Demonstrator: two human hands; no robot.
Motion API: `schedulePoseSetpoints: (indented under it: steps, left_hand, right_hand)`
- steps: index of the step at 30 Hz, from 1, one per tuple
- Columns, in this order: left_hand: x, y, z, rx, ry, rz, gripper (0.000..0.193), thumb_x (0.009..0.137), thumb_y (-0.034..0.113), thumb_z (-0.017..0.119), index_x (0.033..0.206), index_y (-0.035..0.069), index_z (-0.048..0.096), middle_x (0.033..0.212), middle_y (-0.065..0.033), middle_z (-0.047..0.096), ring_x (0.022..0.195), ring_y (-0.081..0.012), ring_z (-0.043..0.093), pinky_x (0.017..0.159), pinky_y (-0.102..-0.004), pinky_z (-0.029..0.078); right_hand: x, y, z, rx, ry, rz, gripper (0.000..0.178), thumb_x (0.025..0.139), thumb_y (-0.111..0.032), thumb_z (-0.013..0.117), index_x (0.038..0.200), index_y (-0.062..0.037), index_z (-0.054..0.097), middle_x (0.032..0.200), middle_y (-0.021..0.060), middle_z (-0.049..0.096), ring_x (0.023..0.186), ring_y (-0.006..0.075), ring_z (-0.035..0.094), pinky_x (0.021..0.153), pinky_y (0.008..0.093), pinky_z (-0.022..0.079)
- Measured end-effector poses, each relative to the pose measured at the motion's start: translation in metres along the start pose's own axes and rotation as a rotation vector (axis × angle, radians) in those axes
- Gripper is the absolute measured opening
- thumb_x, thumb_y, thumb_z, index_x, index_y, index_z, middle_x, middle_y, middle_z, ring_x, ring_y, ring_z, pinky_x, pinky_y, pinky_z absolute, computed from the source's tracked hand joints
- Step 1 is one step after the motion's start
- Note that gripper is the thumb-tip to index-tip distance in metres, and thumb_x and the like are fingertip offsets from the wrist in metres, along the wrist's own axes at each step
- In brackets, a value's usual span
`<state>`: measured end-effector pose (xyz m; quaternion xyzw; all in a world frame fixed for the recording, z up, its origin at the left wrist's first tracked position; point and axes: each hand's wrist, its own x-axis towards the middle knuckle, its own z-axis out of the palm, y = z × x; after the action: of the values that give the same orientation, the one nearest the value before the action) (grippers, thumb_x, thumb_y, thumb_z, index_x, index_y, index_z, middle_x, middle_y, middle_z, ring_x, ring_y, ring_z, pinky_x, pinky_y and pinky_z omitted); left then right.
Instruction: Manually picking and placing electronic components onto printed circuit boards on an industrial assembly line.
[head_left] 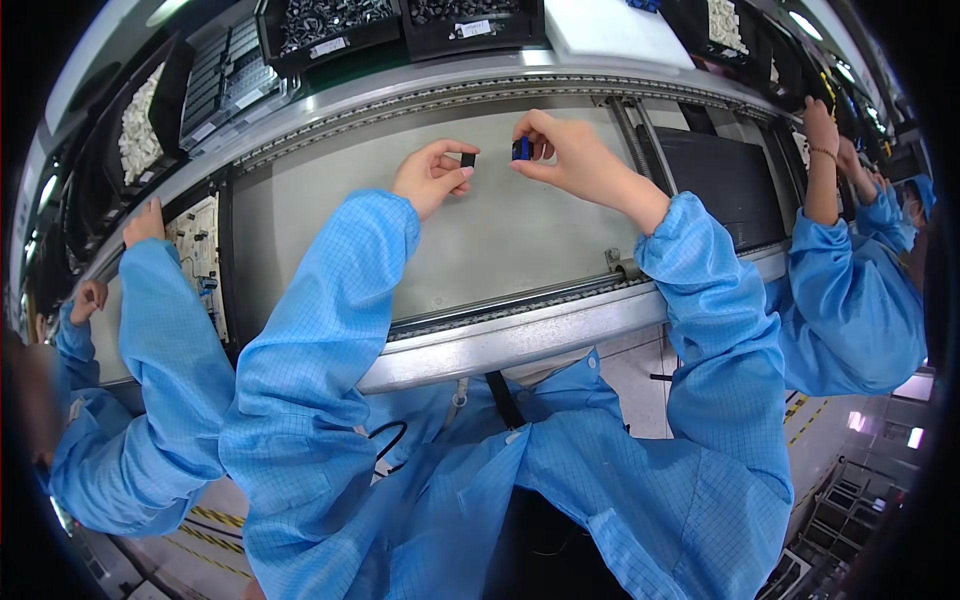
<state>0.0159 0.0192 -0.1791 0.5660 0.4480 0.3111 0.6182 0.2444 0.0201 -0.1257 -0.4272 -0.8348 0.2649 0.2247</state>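
Note:
Both of my hands are raised over the grey conveyor bed (470, 240), a short gap apart. My left hand (430, 178) pinches a small black block-shaped part (468, 160) between thumb and fingertips. In my right hand (570, 150), thumb and fingers close on a small blue and black component (521, 149). The two parts face each other without touching. Their finer details are too small to make out.
Black bins of small dark parts (335, 25) line the far side beside a white foam block (615, 30). A metal rail (500, 345) runs along the near edge. At left, a co-worker's hand (145, 222) is by a circuit board (197, 240); another co-worker (850, 290) works at right.

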Motion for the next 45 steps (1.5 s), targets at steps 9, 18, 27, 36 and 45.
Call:
schedulePoseSetpoints:
  steps: [9,18,27,36,45]
  left_hand:
    - [0.011,-0.019,0.001,-0.021,-0.048,-0.008,0.023,0.085,0.008,0.062,0.109,0.007,0.06,0.083,-0.005,0.061,0.074,-0.011,0.057,0.07,-0.0255,0.05]
    - [0.021,-0.029,0.015,0.02,-0.009,-0.126,0.024,0.089,0.013,0.059,0.11,0.002,0.056,0.095,-0.008,0.062,0.082,-0.0153,0.061,0.075,-0.028,0.052]
    - [0.028,-0.004,0.01,0.028,-0.002,-0.112,0.028,0.093,0.019,0.053,0.115,0.001,0.053,0.092,-0.006,0.061,0.072,-0.0112,0.057,0.061,-0.0241,0.048]
    - [0.024,-0.019,0.012,0.104,-0.04,-0.152,0.026,0.095,0.021,0.05,0.111,0.003,0.057,0.084,-0.0026,0.059,0.061,-0.0061,0.05,0.053,-0.0214,0.044]
    - [0.025,-0.025,0.026,0.137,-0.038,-0.22,0.027,0.098,0.023,0.043,0.109,0.004,0.059,0.067,0.001,0.048,0.056,-0.0073,0.044,0.051,-0.0239,0.045]
  right_hand:
    - [0.0,0.011,-0.003,0.094,-0.015,-0.026,0.028,0.077,0.0,0.063,0.103,-0.0041,0.055,0.093,0.0089,0.061,0.084,0.0183,0.063,0.076,0.0298,0.051]
    - [0.001,0.017,-0.015,0.395,-0.071,0.156,0.027,0.08,0.0,0.061,0.106,-0.0031,0.054,0.099,0.0084,0.062,0.082,0.0139,0.062,0.075,0.0275,0.051]
    - [-0.003,0.011,-0.022,1.085,-0.142,0.431,0.026,0.094,-0.017,0.049,0.114,-0.0005,0.052,0.103,0.0137,0.064,0.068,0.0137,0.062,0.062,0.0231,0.05]
    - [0.006,0.012,-0.025,1.038,-0.084,0.439,0.029,0.094,-0.03,0.049,0.091,-0.0044,0.061,0.073,0.0053,0.062,0.052,0.0084,0.053,0.05,0.0201,0.042]
    - [0.004,0.007,-0.032,0.749,-0.079,0.403,0.03,0.092,-0.033,0.054,0.075,-0.0092,0.06,0.056,-0.0064,0.047,0.047,0.002,0.042,0.044,0.0163,0.029]
